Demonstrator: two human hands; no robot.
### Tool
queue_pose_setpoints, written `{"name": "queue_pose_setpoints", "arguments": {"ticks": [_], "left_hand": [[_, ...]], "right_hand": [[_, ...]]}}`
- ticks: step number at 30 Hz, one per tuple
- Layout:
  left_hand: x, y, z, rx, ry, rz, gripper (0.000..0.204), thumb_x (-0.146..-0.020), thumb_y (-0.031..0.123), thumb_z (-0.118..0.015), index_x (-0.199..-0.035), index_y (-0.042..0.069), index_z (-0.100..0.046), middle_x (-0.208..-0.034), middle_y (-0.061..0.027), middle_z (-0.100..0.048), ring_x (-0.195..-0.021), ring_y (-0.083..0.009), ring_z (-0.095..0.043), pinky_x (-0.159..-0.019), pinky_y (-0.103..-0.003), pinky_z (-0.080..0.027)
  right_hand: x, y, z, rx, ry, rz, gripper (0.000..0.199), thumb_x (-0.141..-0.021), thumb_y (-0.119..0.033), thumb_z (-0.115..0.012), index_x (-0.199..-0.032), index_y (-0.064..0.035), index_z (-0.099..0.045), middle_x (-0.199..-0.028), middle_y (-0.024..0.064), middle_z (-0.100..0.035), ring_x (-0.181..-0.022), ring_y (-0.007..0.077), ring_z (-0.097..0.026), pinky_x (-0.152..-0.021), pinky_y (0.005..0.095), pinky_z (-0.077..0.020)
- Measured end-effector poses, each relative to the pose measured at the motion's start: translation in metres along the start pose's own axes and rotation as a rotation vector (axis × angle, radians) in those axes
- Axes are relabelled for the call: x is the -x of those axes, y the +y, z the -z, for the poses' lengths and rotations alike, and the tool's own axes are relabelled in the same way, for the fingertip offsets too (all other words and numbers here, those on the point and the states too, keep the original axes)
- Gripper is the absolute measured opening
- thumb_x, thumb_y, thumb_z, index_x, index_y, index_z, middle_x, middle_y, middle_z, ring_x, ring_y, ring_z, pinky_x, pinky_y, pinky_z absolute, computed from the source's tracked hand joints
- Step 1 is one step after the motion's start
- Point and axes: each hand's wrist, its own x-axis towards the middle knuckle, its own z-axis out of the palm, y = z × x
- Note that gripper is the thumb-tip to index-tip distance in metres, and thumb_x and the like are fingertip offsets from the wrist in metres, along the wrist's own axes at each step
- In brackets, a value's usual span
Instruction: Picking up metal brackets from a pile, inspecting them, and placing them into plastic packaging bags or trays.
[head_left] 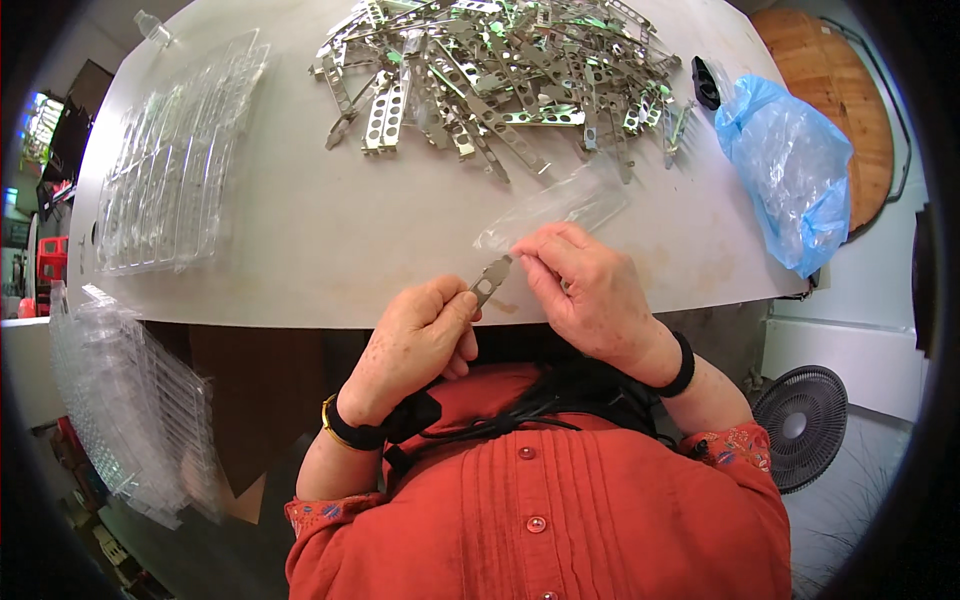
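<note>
At the near edge of the surface, the left hand, clamped on a metal bracket, should steady it beside the right hand, fingertips together.

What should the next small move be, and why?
Probably steady the metal bracket with the left hand while the right hand pinches its far tip: the left grips its near end, and the right's thumb and forefinger are close by that tip.

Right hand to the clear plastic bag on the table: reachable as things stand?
Likely yes. The clear plastic bag lies just beyond the right hand, with nothing visible between them. That hand is at the tip of the metal bracket, but the left hand grips it, so the right looks free.
</note>
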Motion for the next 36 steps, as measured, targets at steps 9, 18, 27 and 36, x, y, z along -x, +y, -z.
{"name": "queue_pose_setpoints", "arguments": {"ticks": [9, 18, 27, 36], "left_hand": [[-0.001, -0.002, -0.005, -0.061, -0.006, 0.013, 0.028, -0.103, 0.026, -0.052, -0.092, 0.002, -0.061, -0.066, -0.0020, -0.062, -0.053, -0.0098, -0.059, -0.051, -0.024, -0.049], [0.007, 0.003, -0.006, -0.039, -0.034, -0.017, 0.028, -0.104, 0.025, -0.053, -0.092, 0.002, -0.061, -0.067, -0.0019, -0.062, -0.054, -0.0091, -0.059, -0.051, -0.024, -0.049], [0.011, 0.007, -0.007, -0.065, 0.000, -0.042, 0.028, -0.104, 0.025, -0.052, -0.092, 0.002, -0.061, -0.066, -0.0011, -0.062, -0.055, -0.0081, -0.058, -0.051, -0.023, -0.048], [0.007, -0.002, -0.011, -0.166, 0.106, -0.155, 0.027, -0.105, 0.022, -0.051, -0.093, 0.001, -0.061, -0.065, -0.0007, -0.059, -0.054, -0.0078, -0.055, -0.051, -0.025, -0.046]], "right_hand": [[0.003, 0.004, 0.002, -0.199, 0.022, -0.107, 0.011, -0.090, -0.004, -0.062, -0.100, -0.0028, -0.067, -0.093, 0.0151, -0.067, -0.076, 0.0308, -0.069, -0.066, 0.0378, -0.0551], [0.003, 0.009, -0.001, -0.248, 0.001, -0.161, 0.009, -0.087, -0.004, -0.065, -0.094, -0.0024, -0.060, -0.090, 0.0139, -0.064, -0.075, 0.0283, -0.068, -0.064, 0.0360, -0.0538], [0.003, 0.001, 0.000, -0.191, -0.051, -0.121, 0.008, -0.088, -0.006, -0.065, -0.094, -0.0034, -0.061, -0.090, 0.0138, -0.063, -0.072, 0.0294, -0.066, -0.064, 0.0380, -0.0528], [0.004, -0.007, -0.001, -0.150, -0.044, -0.052, 0.010, -0.089, -0.004, -0.065, -0.095, -0.0040, -0.057, -0.088, 0.0143, -0.062, -0.073, 0.0330, -0.064, -0.063, 0.0401, -0.0509]]}}
